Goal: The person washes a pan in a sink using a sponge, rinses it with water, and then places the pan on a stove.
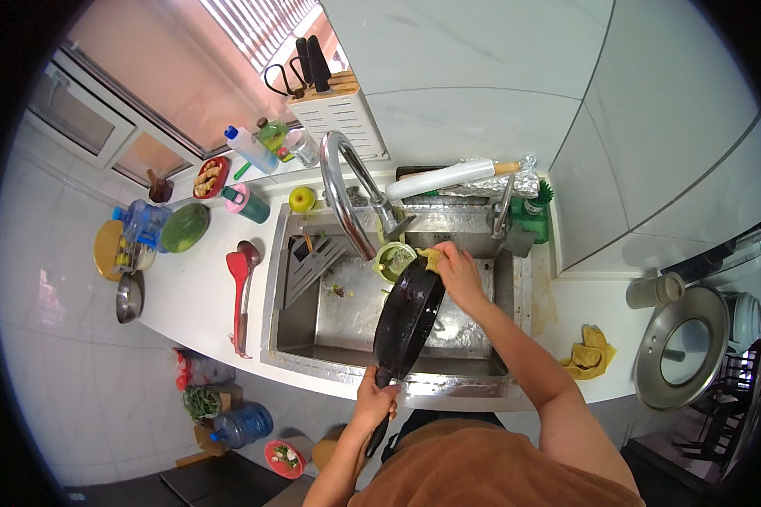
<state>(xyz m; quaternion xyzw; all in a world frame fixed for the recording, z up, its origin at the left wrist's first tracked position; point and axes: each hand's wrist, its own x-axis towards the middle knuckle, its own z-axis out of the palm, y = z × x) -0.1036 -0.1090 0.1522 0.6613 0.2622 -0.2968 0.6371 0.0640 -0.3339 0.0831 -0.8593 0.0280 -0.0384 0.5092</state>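
A black frying pan [406,317] is tilted on its side over the stainless steel sink [349,317]. Around its handle, near the sink's front edge, my left hand [375,405] is closed. My right hand [460,272] pinches a yellow cloth [429,258] against the pan's far rim. Just left of that cloth, a green strainer basket [394,261] with scraps in it sits below the chrome faucet [349,203]. A grey slotted rack [314,263] leans in the sink's left side. Small food scraps lie on the sink floor.
On the left counter lie a red spatula [236,285] and a metal ladle [248,260], near a green tumbler [250,206]. A yellow apple [302,199] sits behind the sink. To the right are a crumpled yellow cloth [590,355] and a glass pan lid [682,348].
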